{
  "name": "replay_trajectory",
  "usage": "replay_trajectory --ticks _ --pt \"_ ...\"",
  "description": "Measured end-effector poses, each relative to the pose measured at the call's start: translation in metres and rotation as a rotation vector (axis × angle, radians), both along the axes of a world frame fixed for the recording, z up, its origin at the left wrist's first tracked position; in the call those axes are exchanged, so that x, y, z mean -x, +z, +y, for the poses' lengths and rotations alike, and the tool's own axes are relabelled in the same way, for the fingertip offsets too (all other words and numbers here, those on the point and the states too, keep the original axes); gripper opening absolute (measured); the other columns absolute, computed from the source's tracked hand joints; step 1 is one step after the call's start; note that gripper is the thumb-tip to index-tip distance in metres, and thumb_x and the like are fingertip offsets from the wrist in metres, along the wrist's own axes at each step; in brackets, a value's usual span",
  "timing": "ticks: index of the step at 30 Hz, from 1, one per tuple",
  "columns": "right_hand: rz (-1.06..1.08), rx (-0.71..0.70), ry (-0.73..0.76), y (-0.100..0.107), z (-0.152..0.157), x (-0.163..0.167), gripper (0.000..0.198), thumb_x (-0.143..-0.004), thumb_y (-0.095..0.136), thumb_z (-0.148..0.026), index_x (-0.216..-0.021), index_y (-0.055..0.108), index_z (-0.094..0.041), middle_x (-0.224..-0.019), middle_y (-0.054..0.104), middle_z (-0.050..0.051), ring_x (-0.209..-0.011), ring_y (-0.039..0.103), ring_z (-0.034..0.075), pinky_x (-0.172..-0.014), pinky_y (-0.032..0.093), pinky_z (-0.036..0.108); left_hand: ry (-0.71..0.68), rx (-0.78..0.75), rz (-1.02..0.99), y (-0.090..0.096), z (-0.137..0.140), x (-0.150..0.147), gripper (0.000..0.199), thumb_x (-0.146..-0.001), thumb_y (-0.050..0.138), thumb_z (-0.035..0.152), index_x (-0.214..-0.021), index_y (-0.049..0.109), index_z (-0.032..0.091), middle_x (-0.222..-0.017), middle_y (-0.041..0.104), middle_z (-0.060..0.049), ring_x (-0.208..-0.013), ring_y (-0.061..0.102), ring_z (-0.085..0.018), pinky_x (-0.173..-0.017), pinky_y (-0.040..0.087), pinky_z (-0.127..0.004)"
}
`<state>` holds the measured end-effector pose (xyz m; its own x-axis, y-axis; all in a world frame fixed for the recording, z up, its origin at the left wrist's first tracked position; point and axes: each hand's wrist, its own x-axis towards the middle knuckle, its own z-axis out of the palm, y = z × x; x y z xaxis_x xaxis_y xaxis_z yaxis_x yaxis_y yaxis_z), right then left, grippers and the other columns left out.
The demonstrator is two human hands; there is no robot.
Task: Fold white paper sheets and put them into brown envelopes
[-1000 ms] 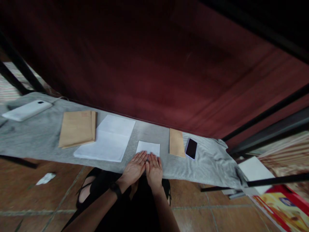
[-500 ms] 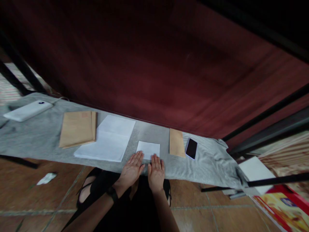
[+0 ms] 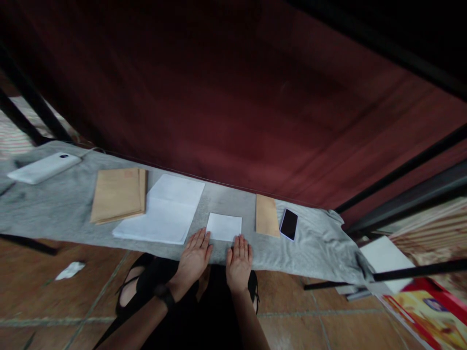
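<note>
A small white sheet of paper (image 3: 224, 226), apparently folded, lies on the grey cloth of the table (image 3: 222, 197). My left hand (image 3: 196, 252) rests flat by its lower left corner, fingers stretched out and holding nothing. By the lower right corner lies my right hand (image 3: 239, 262), palm down with straight fingers, also holding nothing; its fingertips are at the paper's edge. Left of the small paper is a stack of larger white sheets (image 3: 171, 209), partly under a pile of brown envelopes (image 3: 118, 194). To the right, a single brown envelope (image 3: 267, 216) lies flat.
A phone (image 3: 289, 224) with a dark screen lies right of the single envelope. At the far left is a white device (image 3: 44, 167) with a cable. A dark red curtain (image 3: 219, 107) hangs behind the table. A red and yellow box (image 3: 430, 311) is at the lower right.
My left hand has slid left off the small paper. My right hand has shifted slightly right and down. The paper stays in place.
</note>
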<state>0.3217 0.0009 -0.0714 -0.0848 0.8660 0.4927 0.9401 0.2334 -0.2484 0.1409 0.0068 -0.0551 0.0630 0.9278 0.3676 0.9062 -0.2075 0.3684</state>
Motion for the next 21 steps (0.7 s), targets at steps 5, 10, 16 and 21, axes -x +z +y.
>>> replay_trajectory --ticks 5,10,16,21 --pt "-0.023 -0.014 -0.007 0.0 0.0 0.001 0.049 -0.105 0.033 -0.028 -0.15 0.043 -0.01 -0.147 0.052 0.02 -0.14 0.044 0.031 -0.112 0.034 0.054 0.046 0.114 -0.078 0.016 0.009 -0.001 0.043 -0.094 0.044 0.023 -0.131 0.061 0.01 -0.137 0.062 -0.017 -0.128 0.056 -0.031 -0.108 0.044 -0.048" --pt "-0.035 -0.034 -0.003 -0.001 0.0 0.001 0.049 -0.105 0.033 -0.027 -0.15 0.044 -0.01 -0.147 0.053 0.019 -0.14 0.044 0.03 -0.111 0.034 0.053 0.114 0.218 -0.213 0.028 0.025 -0.007 0.045 -0.089 0.047 0.018 -0.131 0.059 0.005 -0.124 0.066 -0.019 -0.117 0.059 -0.03 -0.104 0.045 -0.044" --pt "-0.069 -0.039 -0.014 -0.001 0.0 0.001 0.049 -0.105 0.033 -0.027 -0.149 0.044 -0.008 -0.146 0.053 0.02 -0.139 0.045 0.03 -0.112 0.034 0.053 0.256 0.334 -0.542 0.027 0.045 -0.006 0.047 -0.081 0.057 0.016 -0.127 0.061 0.011 -0.098 0.069 -0.01 -0.094 0.064 -0.024 -0.092 0.049 -0.039" --pt "-0.059 -0.039 -0.023 0.0 0.0 0.001 0.049 -0.105 0.035 -0.028 -0.149 0.045 -0.008 -0.146 0.053 0.02 -0.14 0.044 0.03 -0.112 0.034 0.052 0.293 0.352 -0.67 0.023 0.053 -0.001 0.038 -0.077 0.058 0.015 -0.113 0.067 0.011 -0.081 0.066 -0.005 -0.077 0.063 -0.021 -0.078 0.051 -0.035"
